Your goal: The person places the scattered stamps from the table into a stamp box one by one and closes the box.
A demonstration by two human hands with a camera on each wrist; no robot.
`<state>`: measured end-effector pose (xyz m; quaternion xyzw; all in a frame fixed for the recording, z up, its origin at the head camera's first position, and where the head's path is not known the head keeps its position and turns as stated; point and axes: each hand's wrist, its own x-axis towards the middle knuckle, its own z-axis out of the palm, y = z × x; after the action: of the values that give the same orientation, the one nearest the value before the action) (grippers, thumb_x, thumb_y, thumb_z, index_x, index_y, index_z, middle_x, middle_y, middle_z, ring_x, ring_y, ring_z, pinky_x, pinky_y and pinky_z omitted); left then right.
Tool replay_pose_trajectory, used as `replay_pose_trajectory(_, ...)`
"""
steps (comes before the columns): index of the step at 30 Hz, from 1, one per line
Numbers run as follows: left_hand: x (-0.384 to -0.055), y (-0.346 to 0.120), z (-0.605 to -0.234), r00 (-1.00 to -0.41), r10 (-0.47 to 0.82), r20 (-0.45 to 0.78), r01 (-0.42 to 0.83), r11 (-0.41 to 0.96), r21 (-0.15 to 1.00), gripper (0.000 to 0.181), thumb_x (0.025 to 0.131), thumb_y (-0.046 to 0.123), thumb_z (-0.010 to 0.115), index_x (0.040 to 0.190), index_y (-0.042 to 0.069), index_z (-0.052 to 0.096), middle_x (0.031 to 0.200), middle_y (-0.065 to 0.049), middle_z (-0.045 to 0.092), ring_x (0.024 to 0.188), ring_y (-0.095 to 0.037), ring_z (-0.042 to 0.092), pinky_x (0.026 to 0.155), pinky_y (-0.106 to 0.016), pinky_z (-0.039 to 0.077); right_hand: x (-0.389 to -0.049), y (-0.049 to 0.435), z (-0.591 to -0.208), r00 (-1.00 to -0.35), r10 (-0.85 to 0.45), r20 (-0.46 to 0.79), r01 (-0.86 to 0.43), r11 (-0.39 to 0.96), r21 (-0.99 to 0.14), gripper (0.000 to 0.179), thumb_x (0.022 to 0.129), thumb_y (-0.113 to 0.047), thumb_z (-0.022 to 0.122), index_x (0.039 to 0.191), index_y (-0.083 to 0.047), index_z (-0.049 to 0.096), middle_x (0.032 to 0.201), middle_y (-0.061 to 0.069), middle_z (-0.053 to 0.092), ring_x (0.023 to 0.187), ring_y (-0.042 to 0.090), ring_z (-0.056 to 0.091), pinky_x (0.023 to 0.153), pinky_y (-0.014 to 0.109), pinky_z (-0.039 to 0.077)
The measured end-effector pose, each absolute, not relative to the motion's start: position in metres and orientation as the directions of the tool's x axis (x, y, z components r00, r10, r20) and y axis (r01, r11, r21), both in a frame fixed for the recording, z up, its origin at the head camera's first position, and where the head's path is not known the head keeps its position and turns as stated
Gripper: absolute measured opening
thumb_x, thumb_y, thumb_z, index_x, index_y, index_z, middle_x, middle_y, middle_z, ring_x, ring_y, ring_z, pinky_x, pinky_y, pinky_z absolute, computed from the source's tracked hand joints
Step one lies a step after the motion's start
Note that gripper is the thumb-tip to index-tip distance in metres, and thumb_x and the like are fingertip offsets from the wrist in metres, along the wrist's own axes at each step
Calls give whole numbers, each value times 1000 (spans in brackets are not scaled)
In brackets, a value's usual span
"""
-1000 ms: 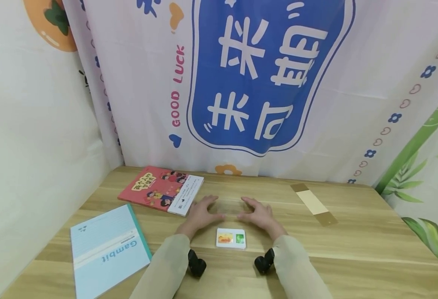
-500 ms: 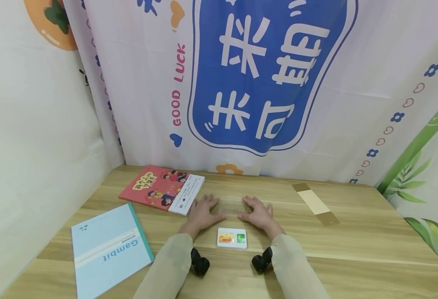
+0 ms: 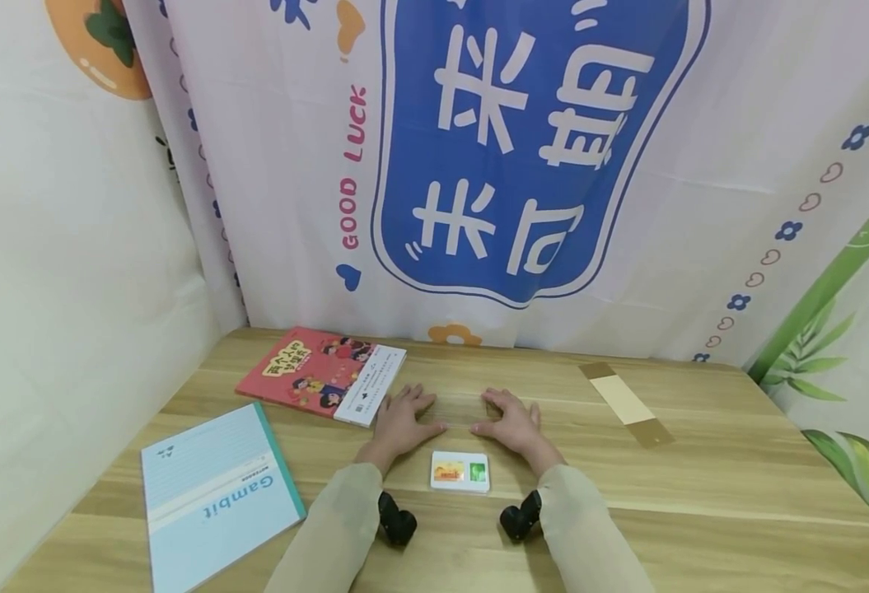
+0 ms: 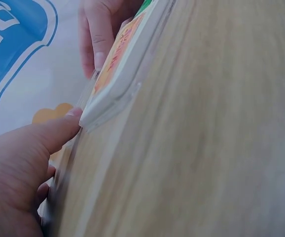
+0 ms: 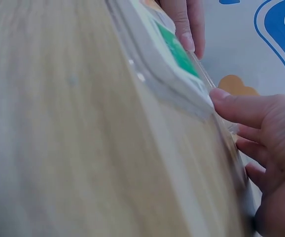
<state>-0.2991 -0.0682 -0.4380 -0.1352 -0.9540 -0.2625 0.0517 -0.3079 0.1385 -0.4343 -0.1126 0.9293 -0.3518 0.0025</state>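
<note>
My left hand (image 3: pixel 402 422) and right hand (image 3: pixel 511 422) rest on the wooden table, apart, with fingers spread and loosely bent and thumbs pointing toward each other. Just nearer than the thumbs lies a small flat white case (image 3: pixel 460 472) with an orange picture and a green one on top. In the right wrist view, a clear plastic edge (image 5: pixel 209 75) shows beyond the case, near the fingers; its kind is unclear. The wrist views show each thumb close to the case's outline, but I cannot tell contact from them. Neither hand visibly grips anything.
A red picture book (image 3: pixel 319 375) lies beside the left hand, almost touching it. The light blue notebook (image 3: pixel 219 498) is nearer, at the left. A brown-and-cream strip (image 3: pixel 625 405) lies to the right. Printed cloth (image 3: pixel 293 206) hangs behind the table (image 3: pixel 701 494).
Over the last second both hands have settled slightly, their fingers flatter on the table, and the view has shifted a little. Over the last half second almost nothing has moved.
</note>
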Motion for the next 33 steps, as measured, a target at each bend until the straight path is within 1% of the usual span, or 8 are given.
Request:
replay_pose_trajectory(4,-296,-69,-436,-955,231,185,295,793,534,59,74,47,61,121,12,52,132,-14,35,124,-32,21,98,-51,6,-307,140,-433,-972,-222,73,-208,679,-704,64,70,-30,70,124,-6,45,130,9,39,124,28,23,96,51,-11)
replay_pose_trajectory(7,-293,-72,-434,-952,238,194,307,745,593,59,73,44,64,120,10,53,131,-16,36,123,-35,22,98,-51,6,-304,141,-431,-970,-235,68,-206,630,-749,67,70,-29,70,125,-4,43,130,11,39,123,30,24,97,50,-8)
replay_pose_trajectory(10,-288,-75,-431,-949,247,197,315,685,657,58,72,40,66,119,8,53,131,-16,36,122,-36,22,98,-50,7,-298,142,-428,-961,-266,77,-224,583,-781,69,70,-29,70,126,-1,41,130,15,38,121,34,25,98,51,4)
replay_pose_trajectory(14,-283,-79,-427,-936,269,227,350,639,685,57,72,37,67,118,6,53,130,-18,36,121,-39,23,98,-50,11,-289,141,-423,-952,-294,84,-236,533,-812,68,72,-25,69,127,-1,38,132,16,35,121,35,25,96,52,17)
replay_pose_trajectory(17,-278,-81,-426,-927,284,246,374,640,671,59,72,40,66,118,6,53,131,-18,35,120,-40,23,97,-52,13,-282,141,-420,-953,-294,75,-226,522,-822,67,72,-24,68,129,-3,38,133,13,33,122,33,24,97,51,17)
replay_pose_trajectory(21,-269,-83,-424,-932,281,230,361,649,670,64,70,44,66,121,9,50,133,-17,32,122,-38,21,97,-53,12,-272,141,-417,-947,-307,89,-243,511,-825,67,72,-22,69,129,-4,38,133,11,34,122,32,25,96,51,17)
replay_pose_trajectory(27,-253,-84,-424,-915,311,258,402,637,658,67,70,43,66,121,4,49,131,-18,34,120,-38,23,96,-54,11,-258,144,-418,-924,-351,151,-309,455,-835,67,71,-20,70,127,0,39,131,13,36,121,32,27,96,50,19)
replay_pose_trajectory(33,-239,-83,-425,-904,335,267,423,601,678,69,68,45,66,120,2,50,128,-19,38,119,-38,26,96,-55,12,-241,147,-420,-923,-352,157,-300,400,-866,70,68,-22,72,126,1,40,130,16,36,121,34,26,96,52,16)
